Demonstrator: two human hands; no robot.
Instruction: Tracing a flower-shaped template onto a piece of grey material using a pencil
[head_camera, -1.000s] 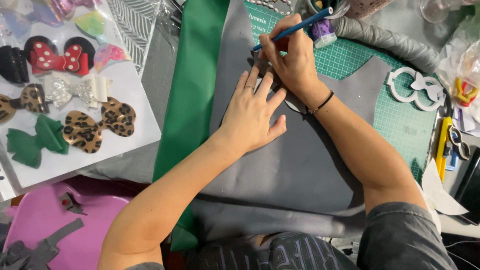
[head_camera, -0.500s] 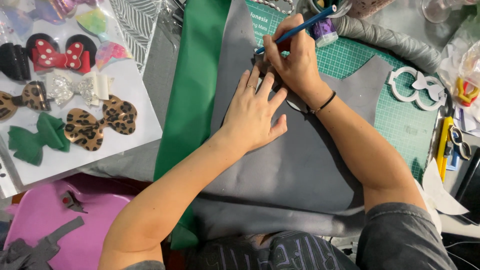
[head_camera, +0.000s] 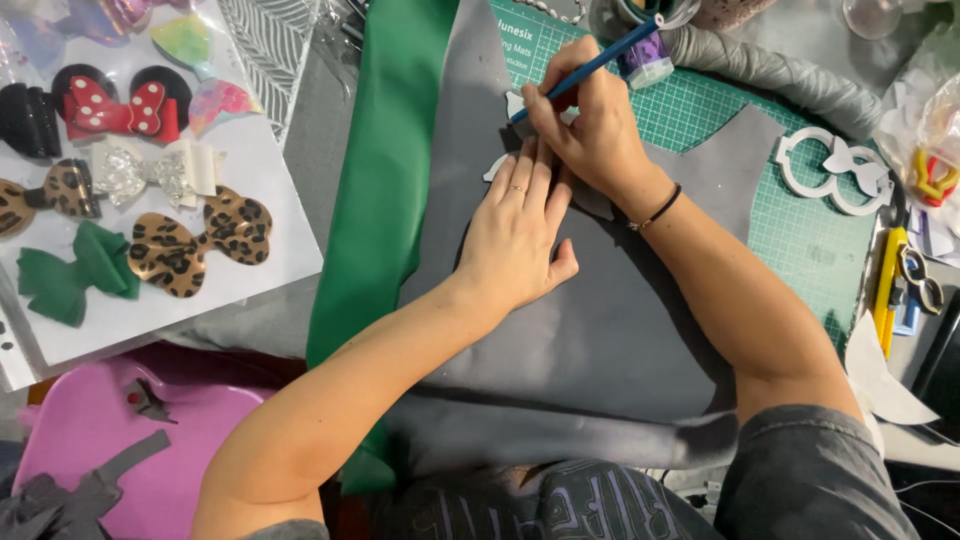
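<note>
Left hand: the left hand (head_camera: 515, 235) lies flat, palm down, fingers spread and pointing far, on the grey sheet (head_camera: 590, 330); its grip is open and holds nothing; a thin ring shows on one finger.
Right hand: the right hand (head_camera: 595, 130) sits just beyond the left hand's fingertips, its grip closed around the blue pen (head_camera: 590, 68); a dark band circles the wrist.
Blue pen: tilted, its upper end pointing far right, its tip down at the grey sheet beside a white template (head_camera: 497, 165) that peeks out from under the fingers.
Grey sheet: spread across the middle of the tabletop, running from the near edge by the person's lap to the far side, partly over the green cutting mat (head_camera: 800, 225).
Green sheet: a long strip of green material (head_camera: 385, 190) lies just left of the grey sheet, touching its edge.
Left side: a clear sleeve (head_camera: 270, 225) with white backing carries finished bows, among them a red dotted bow (head_camera: 110, 110), a leopard-print bow (head_camera: 200, 240) and a dark green bow (head_camera: 70, 275).
Near left: a pink board (head_camera: 150, 440) with grey scraps on it.
Right side: a white bow-shaped stencil (head_camera: 835, 170) rests on the mat; a yellow knife (head_camera: 885, 285) lies at the mat's right edge.
Far: a roll of grey material (head_camera: 770, 75) lies across the far right.
</note>
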